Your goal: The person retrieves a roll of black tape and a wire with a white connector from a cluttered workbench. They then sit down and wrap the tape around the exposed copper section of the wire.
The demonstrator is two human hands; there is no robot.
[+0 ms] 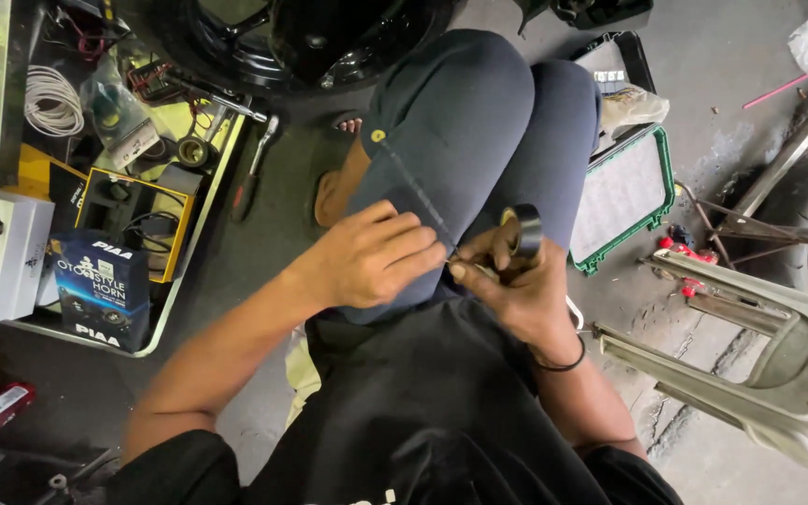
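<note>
You sit low with your knees drawn up, and both hands meet just above your lap. Your right hand (516, 276) is closed around a roll of black electrical tape (526, 229), which stands over the fingers near the right knee. Your left hand (371, 262) pinches a thin wire (418, 192) with thumb and fingertips; the wire runs up across your left thigh to a small yellow end (378, 136). The two hands almost touch at the point where the wire meets the tape.

On your left lies a shallow tray (200, 217) with pale rim, full of parts. In it stands a dark blue box (103, 290) with white printed letters, beside it a white box (7, 257) with round openings, and behind them an open black and yellow carton (137, 220). A coil of white cable (51, 103) lies farther back. A ratchet wrench (252, 168) rests on the floor just beside the tray.

On your right an open case with green edge (630, 201) lies on the concrete, and a grey plastic stool (778, 346) lies tipped near it.
</note>
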